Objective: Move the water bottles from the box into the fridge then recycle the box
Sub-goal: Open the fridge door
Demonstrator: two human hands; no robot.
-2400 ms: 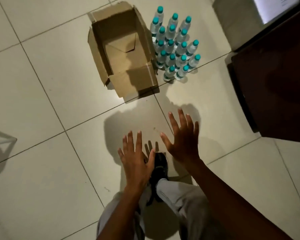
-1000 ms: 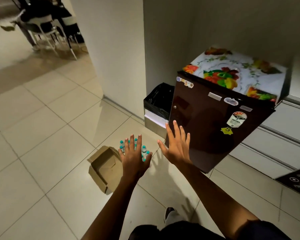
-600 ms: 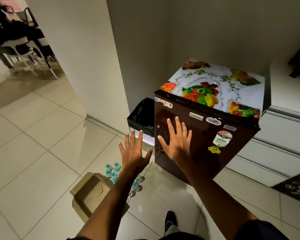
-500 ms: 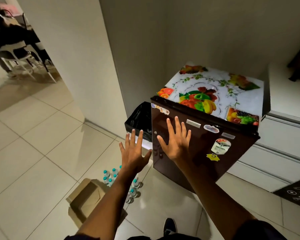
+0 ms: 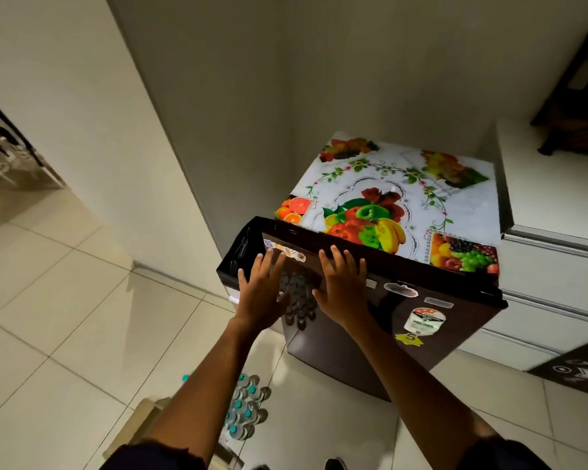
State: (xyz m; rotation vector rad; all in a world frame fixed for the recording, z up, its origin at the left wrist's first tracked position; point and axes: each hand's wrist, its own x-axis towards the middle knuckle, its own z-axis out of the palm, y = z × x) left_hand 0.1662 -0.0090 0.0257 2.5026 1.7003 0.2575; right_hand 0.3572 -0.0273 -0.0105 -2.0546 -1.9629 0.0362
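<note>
Nearby, bin [image 5: 241, 245] flanks fridge [image 5: 381, 320] — bottles [image 5: 245, 412] underfoot.

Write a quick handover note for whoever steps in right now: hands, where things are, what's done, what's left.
Left hand: open, empty, at the fridge door's upper left corner.
Right hand: open, fingertips over the door's top edge.
Fridge door looks closed.
Water bottles: standing on the floor beside the cardboard box, already out of it.
Left: open the fridge, load every bottle, recycle the box.

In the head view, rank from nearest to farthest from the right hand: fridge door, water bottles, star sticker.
From the right hand:
1. fridge door, beneath its fingers.
2. star sticker, lower right on the door.
3. water bottles, on the floor, lower left.
</note>
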